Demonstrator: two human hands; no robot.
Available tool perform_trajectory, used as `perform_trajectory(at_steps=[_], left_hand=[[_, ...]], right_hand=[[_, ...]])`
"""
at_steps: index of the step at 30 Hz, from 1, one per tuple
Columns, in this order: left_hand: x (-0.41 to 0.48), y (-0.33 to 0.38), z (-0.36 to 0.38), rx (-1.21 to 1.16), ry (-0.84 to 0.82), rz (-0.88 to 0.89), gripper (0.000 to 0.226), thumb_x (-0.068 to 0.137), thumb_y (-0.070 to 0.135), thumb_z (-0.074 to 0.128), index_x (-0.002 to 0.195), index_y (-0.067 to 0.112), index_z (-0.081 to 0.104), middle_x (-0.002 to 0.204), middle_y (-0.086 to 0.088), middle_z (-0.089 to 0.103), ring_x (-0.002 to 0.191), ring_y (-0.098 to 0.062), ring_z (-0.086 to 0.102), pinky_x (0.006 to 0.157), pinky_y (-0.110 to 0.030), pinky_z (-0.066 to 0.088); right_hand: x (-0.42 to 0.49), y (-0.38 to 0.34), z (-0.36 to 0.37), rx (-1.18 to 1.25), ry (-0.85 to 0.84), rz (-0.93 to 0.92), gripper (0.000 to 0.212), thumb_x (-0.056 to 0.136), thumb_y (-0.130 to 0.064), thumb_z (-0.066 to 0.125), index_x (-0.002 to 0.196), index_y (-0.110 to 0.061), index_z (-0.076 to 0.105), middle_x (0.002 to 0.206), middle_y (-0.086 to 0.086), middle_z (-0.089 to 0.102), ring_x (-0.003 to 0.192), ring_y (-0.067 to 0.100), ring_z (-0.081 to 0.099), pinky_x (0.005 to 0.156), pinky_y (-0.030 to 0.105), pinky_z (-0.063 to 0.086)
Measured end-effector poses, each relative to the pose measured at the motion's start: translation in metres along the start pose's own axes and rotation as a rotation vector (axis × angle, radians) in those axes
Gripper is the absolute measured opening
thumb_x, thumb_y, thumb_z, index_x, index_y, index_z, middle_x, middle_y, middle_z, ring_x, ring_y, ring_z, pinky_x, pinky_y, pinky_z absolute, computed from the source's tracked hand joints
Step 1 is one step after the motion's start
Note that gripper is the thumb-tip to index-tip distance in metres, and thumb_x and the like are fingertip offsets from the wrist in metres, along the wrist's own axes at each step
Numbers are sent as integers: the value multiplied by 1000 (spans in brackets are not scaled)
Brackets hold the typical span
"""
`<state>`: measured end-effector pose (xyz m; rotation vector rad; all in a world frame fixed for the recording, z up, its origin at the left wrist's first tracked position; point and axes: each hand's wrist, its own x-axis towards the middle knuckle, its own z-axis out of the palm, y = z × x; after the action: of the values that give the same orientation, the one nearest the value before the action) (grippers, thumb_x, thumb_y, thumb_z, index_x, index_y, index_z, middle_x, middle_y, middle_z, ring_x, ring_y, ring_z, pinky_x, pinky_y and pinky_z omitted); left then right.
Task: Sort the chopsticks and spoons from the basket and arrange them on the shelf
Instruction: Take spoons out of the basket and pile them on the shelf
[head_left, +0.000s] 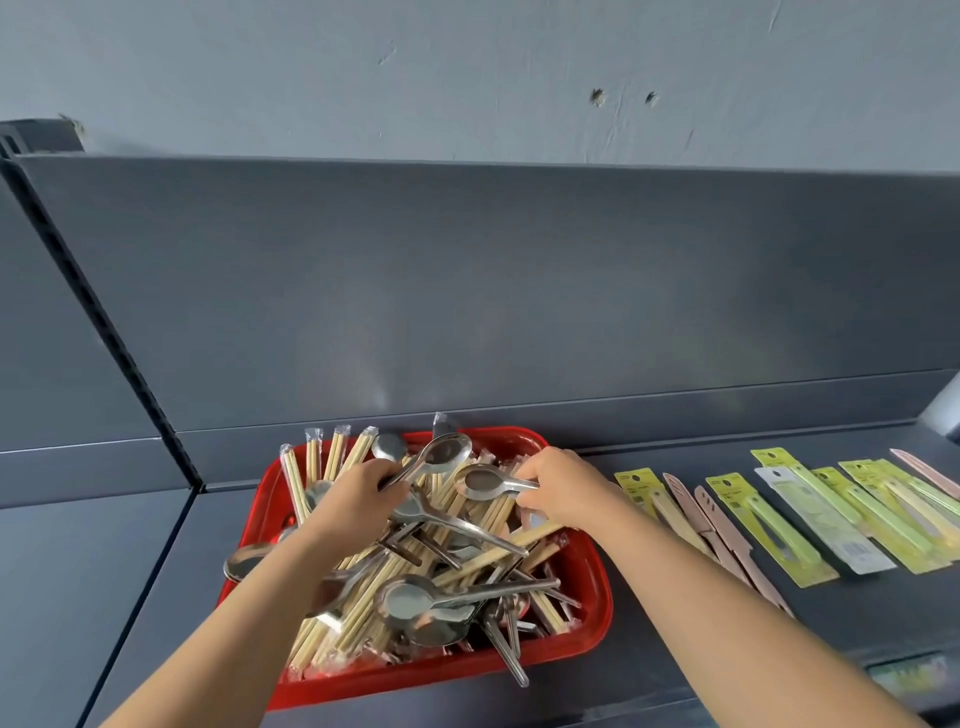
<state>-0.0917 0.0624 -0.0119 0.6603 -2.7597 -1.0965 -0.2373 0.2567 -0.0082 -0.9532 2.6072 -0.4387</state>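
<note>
The dark shelf (130, 571) carries the red basket (589, 618), heaped with wrapped chopsticks (332, 454) and steel spoons (410, 605) in a tangle. From seven o'clock the left hand (358, 499) reaches in, fingers curled round the handle of a raised spoon (447, 453) whose bowl points to one o'clock. From five o'clock the right hand (558, 486) comes in, thumb and fingertips pinching the handle of a second spoon (480, 480), bowl toward nine o'clock. Both spoons are above the pile, not yet on the shelf. At the basket's three o'clock lie yellow-green packets (769, 525) and pink knives (724, 545) in a row.

The pile looks interlocked, so a quick lift could drag neighbours over the rim. An overhanging spoon (511, 665) at the basket's six o'clock edge could tip out if the basket is jolted. The right hand's light pinch on smooth steel may slip.
</note>
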Motion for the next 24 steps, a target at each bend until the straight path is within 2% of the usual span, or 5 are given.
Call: perform_trajectory(at_steps=[3,10,14,20,24], left_hand=[[-1,-1,2,4,3,8,17,99,18,50,88,10,61,69,-2,54,53,-10,42,47,-18,33],[2,7,-7,-59,59,15,14,98,19,52,90,13,62,67,-2,55,54,-13,44,49,-24,34],[7,14,-12,-139,42,50,13,98,17,51,93,15,63,66,-2,55,53,-11,43,46,-21,35],[14,23,-15,-310,64,50,18,99,21,50,91,18,66,62,0,51,52,-12,39,48,-25,31],[13,24,-32,-393,119,63,19,99,25,51,92,20,68,65,-3,52,55,-14,42,52,-28,34]], right_hand=[[1,1,1,73,-13,-1,11,88,-23,64,94,-24,74,81,0,69,71,18,60,67,34,50],[1,14,-11,273,209,-8,11,83,-20,66,83,-23,77,56,-6,58,48,9,45,49,24,34],[-1,22,-33,257,310,-38,24,81,-19,66,57,-17,62,44,-8,44,42,7,35,48,25,31],[-4,19,-59,351,563,-76,16,84,-16,63,71,-9,68,57,14,56,49,12,40,51,28,32],[-6,-6,-67,375,621,-168,21,88,-19,64,68,-26,63,49,-6,48,46,9,39,48,24,33]])
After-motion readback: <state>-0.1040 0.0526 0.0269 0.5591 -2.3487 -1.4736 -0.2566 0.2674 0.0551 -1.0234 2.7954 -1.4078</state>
